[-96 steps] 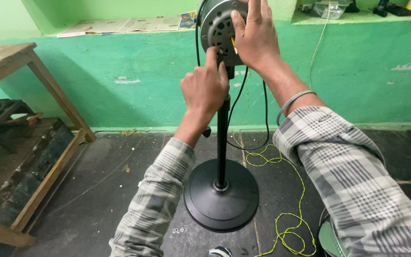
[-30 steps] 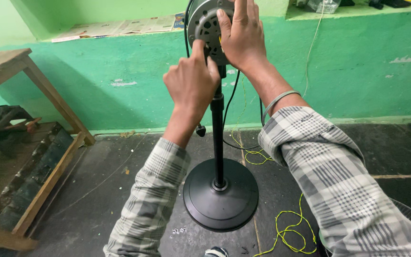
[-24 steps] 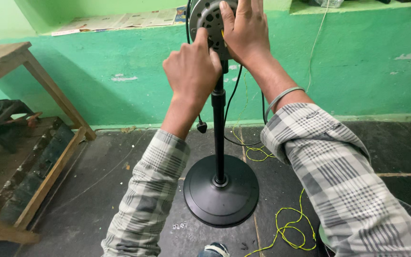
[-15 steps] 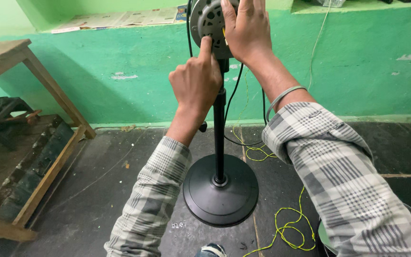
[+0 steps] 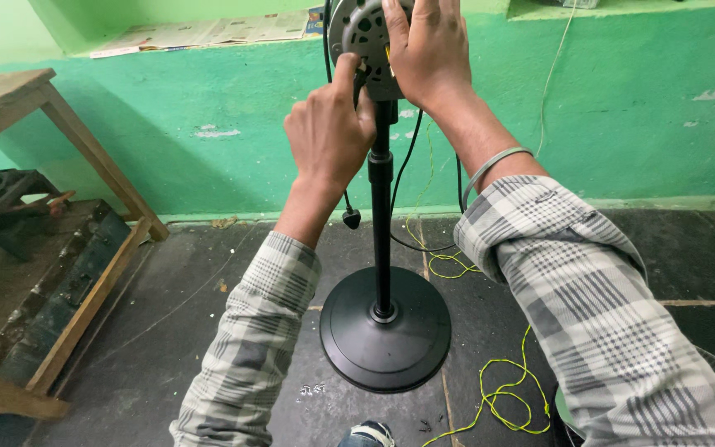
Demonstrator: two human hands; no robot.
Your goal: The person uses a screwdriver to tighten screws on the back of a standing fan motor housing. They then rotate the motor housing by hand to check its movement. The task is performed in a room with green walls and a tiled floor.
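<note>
Head view, the only one. A bare fan motor [image 5: 366, 37], a grey round housing with vent holes, sits at the top of a black pole [image 5: 381, 215] that stands upright on a round black base [image 5: 384, 329] on the dark floor [image 5: 167, 331]. Taking that pole as the landmark: its long axis runs straight up and down, and the motor caps its upper end, near the top edge of the picture, so both hands reach upward and forward to it.

The right hand [image 5: 425, 50] lies flat over the motor's right face, just right of the pole's line, fingers spread and pressed on the housing; this grip is wide and open-palmed, steadying the motor and not closed around it. The left hand [image 5: 330, 132] is just left of the pole and slightly lower, curled nearly shut, with its thumb up against the motor's lower left edge; whether it pinches a small part there cannot be made out. Both are in contact, the right higher up.

Behind the pole, black cables [image 5: 403, 182] hang down from the motor, one ending in a small plug [image 5: 351, 218] left of the pole. Right of the base, a yellow wire [image 5: 502, 389] coils on the floor. Far left of the pole stands a wooden tabletop [image 5: 2, 95] against the green wall [image 5: 622, 108].
</note>
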